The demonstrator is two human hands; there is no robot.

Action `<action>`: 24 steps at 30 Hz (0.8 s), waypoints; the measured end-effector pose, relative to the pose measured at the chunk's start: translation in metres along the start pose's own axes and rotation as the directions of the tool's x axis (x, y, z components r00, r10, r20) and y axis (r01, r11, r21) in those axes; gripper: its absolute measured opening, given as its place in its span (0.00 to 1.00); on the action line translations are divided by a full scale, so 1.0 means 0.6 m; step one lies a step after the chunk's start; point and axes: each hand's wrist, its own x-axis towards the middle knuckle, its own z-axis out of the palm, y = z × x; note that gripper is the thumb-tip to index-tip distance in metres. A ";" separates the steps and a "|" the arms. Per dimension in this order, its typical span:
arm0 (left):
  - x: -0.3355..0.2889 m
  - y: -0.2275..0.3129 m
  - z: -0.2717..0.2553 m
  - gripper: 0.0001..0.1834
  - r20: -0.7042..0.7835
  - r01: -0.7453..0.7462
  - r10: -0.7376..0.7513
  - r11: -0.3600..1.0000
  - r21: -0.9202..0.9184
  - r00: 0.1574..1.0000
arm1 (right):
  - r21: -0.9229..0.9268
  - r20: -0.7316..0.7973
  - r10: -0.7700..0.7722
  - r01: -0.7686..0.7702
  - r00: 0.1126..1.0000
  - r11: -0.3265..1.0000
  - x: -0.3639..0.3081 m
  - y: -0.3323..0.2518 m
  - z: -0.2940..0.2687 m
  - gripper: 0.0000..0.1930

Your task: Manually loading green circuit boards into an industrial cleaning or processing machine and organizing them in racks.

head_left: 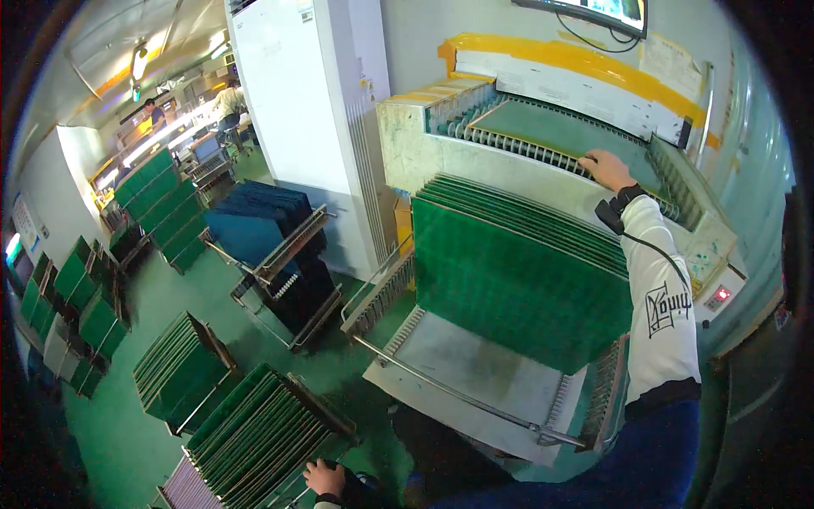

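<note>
In the head view, the right hand [607, 170] reaches in from the right of the frame to the machine [509, 168] at the upper right. Its back faces up, and its bent fingers point left, over the front row of rollers [530, 153]. Just past them a flat green panel [555, 127] lies inside the machine, in the upper right of the frame. The fingertips are at or very near its front edge; whether they press on it, pinch it or only hover cannot be told, nor how far thumb and fingers stand apart. A black band [628, 196] circles the wrist above a white sleeve [661, 297]. The left hand [326, 478] is at the bottom edge, left of centre, with fingers curled, beside the lower right end of a rack of green panels [254, 437]. It may touch the rack's frame, but whether it is clamped on anything cannot be made out. Right of centre, below the machine, a stack of green panels [517, 271] stands on edge, slightly tilted, in a metal rack [458, 386]. Dark blue panels [250, 227] stand in another rack left of centre, near a tall white cabinet [297, 110].
</note>
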 end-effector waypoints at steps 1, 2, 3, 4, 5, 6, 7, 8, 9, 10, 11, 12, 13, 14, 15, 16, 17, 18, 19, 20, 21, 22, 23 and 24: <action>0.000 -0.004 0.002 0.40 -0.006 0.001 -0.001 1.000 -0.007 1.000 | -0.034 0.005 0.021 -0.021 1.000 0.999 -0.006 -0.013 -0.005 0.27; 0.001 -0.009 0.005 0.40 -0.029 0.000 0.000 1.000 0.000 1.000 | -0.068 0.010 0.042 -0.041 0.999 0.997 -0.014 -0.026 -0.009 0.27; 0.001 -0.008 0.008 0.40 -0.051 -0.003 0.003 1.000 0.005 0.999 | -0.064 -0.036 0.032 -0.034 0.999 0.997 -0.026 -0.036 -0.012 0.28; -0.001 -0.011 0.011 0.39 -0.073 -0.006 0.007 1.000 0.009 0.997 | -0.037 -0.044 0.011 -0.012 0.999 0.999 -0.037 -0.045 -0.018 0.27; 0.001 -0.012 0.012 0.39 -0.049 0.004 -0.003 1.000 0.008 0.999 | -0.010 -0.052 -0.010 0.010 0.999 1.000 -0.048 -0.053 -0.024 0.27; 0.000 -0.008 0.011 0.39 -0.057 -0.009 0.009 1.000 0.004 0.998 | 0.011 -0.063 -0.028 0.029 0.998 1.000 -0.059 -0.054 -0.031 0.26; -0.002 -0.005 0.009 0.38 -0.065 -0.022 0.022 1.000 0.000 0.998 | 0.037 -0.092 -0.114 0.117 0.989 0.992 -0.071 -0.053 -0.033 0.25; -0.003 -0.002 0.007 0.38 -0.074 -0.036 0.036 0.999 -0.003 0.997 | 0.059 -0.122 -0.197 0.205 0.973 0.977 -0.085 -0.053 -0.035 0.23; -0.003 0.001 0.006 0.37 -0.077 -0.024 0.024 1.000 0.005 0.997 | 0.081 -0.154 -0.281 0.295 0.947 0.952 -0.097 -0.056 -0.037 0.22; -0.009 0.001 -0.001 0.35 -0.088 -0.023 0.023 1.000 -0.002 0.996 | 0.111 -0.154 -0.330 0.348 0.931 0.931 -0.116 -0.075 -0.034 0.21; -0.015 0.001 -0.008 0.32 -0.098 -0.023 0.022 1.000 -0.008 0.995 | 0.142 -0.155 -0.377 0.398 0.913 0.906 -0.142 -0.093 -0.025 0.20; -0.022 -0.002 -0.013 0.30 -0.110 -0.021 0.019 1.000 -0.018 0.994 | 0.172 -0.160 -0.426 0.450 0.891 0.876 -0.172 -0.118 -0.021 0.19; -0.021 -0.002 -0.011 0.29 -0.118 -0.025 0.022 0.999 -0.029 0.993 | 0.149 -0.180 -0.466 0.493 0.866 0.857 -0.205 -0.134 -0.024 0.20; -0.025 -0.006 -0.013 0.30 -0.114 -0.021 0.018 0.999 -0.031 0.993 | 0.137 -0.196 -0.507 0.536 0.839 0.833 -0.238 -0.150 -0.014 0.21; -0.025 0.001 -0.015 0.30 -0.106 -0.036 0.032 0.998 -0.041 0.994 | 0.107 -0.213 -0.542 0.571 0.813 0.814 -0.273 -0.158 -0.019 0.22; -0.026 -0.001 -0.018 0.30 -0.104 -0.038 0.033 0.998 -0.046 0.994 | 0.106 -0.194 -0.545 0.570 0.815 0.815 -0.298 -0.170 -0.014 0.24; -0.027 -0.004 -0.019 0.32 -0.097 -0.035 0.029 0.998 -0.058 0.995 | 0.106 -0.176 -0.549 0.571 0.817 0.814 -0.320 -0.181 -0.008 0.26; -0.028 -0.004 -0.017 0.32 -0.112 -0.041 0.033 0.997 -0.068 0.993 | 0.099 -0.157 -0.552 0.569 0.819 0.817 -0.343 -0.189 -0.008 0.28; -0.030 -0.007 -0.015 0.32 -0.127 -0.041 0.032 0.996 -0.075 0.991 | 0.082 -0.147 -0.550 0.564 0.822 0.822 -0.363 -0.197 -0.003 0.29; -0.031 -0.010 -0.014 0.33 -0.142 -0.042 0.030 0.996 -0.082 0.989 | 0.066 -0.137 -0.548 0.560 0.825 0.826 -0.381 -0.205 0.002 0.30; -0.031 -0.012 -0.012 0.33 -0.137 -0.036 0.024 0.996 -0.086 0.990 | 0.048 -0.129 -0.546 0.556 0.828 0.830 -0.396 -0.212 0.005 0.32; -0.030 -0.014 -0.012 0.33 -0.133 -0.030 0.018 0.995 -0.090 0.991 | 0.022 -0.157 -0.550 0.559 0.821 0.829 -0.408 -0.218 0.008 0.32; -0.030 -0.017 -0.011 0.33 -0.128 -0.024 0.012 0.995 -0.095 0.992 | -0.004 -0.185 -0.553 0.562 0.812 0.827 -0.418 -0.223 0.010 0.33; -0.031 -0.018 -0.010 0.33 -0.140 -0.033 0.018 0.994 -0.103 0.990 | -0.031 -0.212 -0.556 0.563 0.804 0.826 -0.427 -0.228 0.011 0.33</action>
